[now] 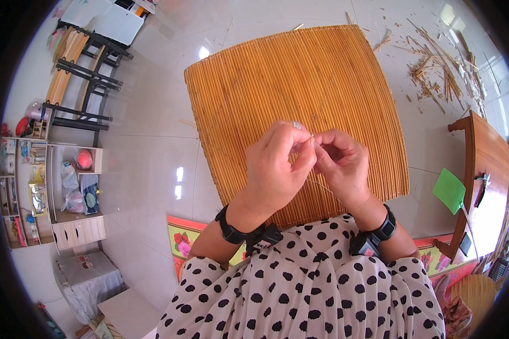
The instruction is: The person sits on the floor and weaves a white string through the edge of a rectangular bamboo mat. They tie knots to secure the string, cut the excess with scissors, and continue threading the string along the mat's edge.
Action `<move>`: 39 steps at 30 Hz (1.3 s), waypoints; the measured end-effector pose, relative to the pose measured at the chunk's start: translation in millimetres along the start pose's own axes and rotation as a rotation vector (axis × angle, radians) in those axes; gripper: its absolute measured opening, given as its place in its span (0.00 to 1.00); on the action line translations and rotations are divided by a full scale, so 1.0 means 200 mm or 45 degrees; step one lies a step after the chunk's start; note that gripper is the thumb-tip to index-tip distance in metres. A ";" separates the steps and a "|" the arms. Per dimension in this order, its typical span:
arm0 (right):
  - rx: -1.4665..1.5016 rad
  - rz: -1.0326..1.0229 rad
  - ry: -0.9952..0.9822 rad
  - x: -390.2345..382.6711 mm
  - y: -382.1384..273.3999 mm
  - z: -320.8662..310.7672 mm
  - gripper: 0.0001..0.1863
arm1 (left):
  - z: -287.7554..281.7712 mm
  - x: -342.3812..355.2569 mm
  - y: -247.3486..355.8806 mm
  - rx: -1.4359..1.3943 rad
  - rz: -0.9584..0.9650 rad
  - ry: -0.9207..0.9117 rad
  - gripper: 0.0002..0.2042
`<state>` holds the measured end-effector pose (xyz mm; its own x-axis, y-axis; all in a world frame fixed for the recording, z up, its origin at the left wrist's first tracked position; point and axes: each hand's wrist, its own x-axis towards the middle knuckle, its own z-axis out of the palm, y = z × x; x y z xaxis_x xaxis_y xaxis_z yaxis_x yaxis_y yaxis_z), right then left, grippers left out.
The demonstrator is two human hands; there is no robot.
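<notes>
A square mat of narrow orange-brown rods (277, 79) lies in front of me, its lower part reaching my polka-dot skirt (300, 282). Over its middle, both hands meet fingertip to fingertip. My left hand (277, 158), with a ring on one finger, pinches a thin pale thread at the tips. My right hand (340, 164) is closed on the same thread (322, 184), which trails down beneath the fingers onto the mat. Whether anything finer, such as a needle, is between the fingertips cannot be made out. Black devices are strapped to both wrists.
Scattered thin sticks (435, 73) lie at back right. A wooden table (489, 164) with a green swatter (448, 191) stands right. Shelves (73, 220), folded black-legged furniture (85, 79) and a covered box (85, 282) line the left. A floral mat (184, 231) lies under me.
</notes>
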<state>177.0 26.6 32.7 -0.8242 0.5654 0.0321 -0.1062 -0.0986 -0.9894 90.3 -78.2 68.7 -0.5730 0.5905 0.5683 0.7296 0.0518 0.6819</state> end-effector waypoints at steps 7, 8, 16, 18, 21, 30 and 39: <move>-0.045 -0.051 0.036 0.00 0.01 0.00 0.03 | 0.01 0.00 0.00 0.031 0.018 0.020 0.10; -0.068 -0.063 0.045 0.00 0.01 0.00 0.03 | 0.01 0.00 0.00 0.033 0.021 0.019 0.10; -0.162 -0.199 0.094 0.01 0.02 0.01 0.03 | 0.00 0.00 0.00 0.010 0.011 0.019 0.10; -0.209 -0.265 0.094 0.01 0.03 0.01 0.03 | 0.01 0.00 0.00 -0.002 0.006 0.028 0.10; -0.243 -0.276 0.088 0.01 0.02 0.00 0.04 | 0.01 0.00 0.00 -0.013 -0.012 0.017 0.09; -0.315 -0.344 0.097 0.02 0.00 0.00 0.04 | 0.01 0.00 0.00 -0.016 -0.008 0.032 0.08; -0.337 -0.373 0.103 0.02 0.00 0.01 0.05 | 0.00 0.00 0.00 0.004 -0.028 0.019 0.09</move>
<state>173.6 27.5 33.3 -0.7327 0.6020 0.3174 -0.1747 0.2844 -0.9427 91.0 -78.0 68.6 -0.5945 0.5769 0.5601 0.7178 0.0670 0.6930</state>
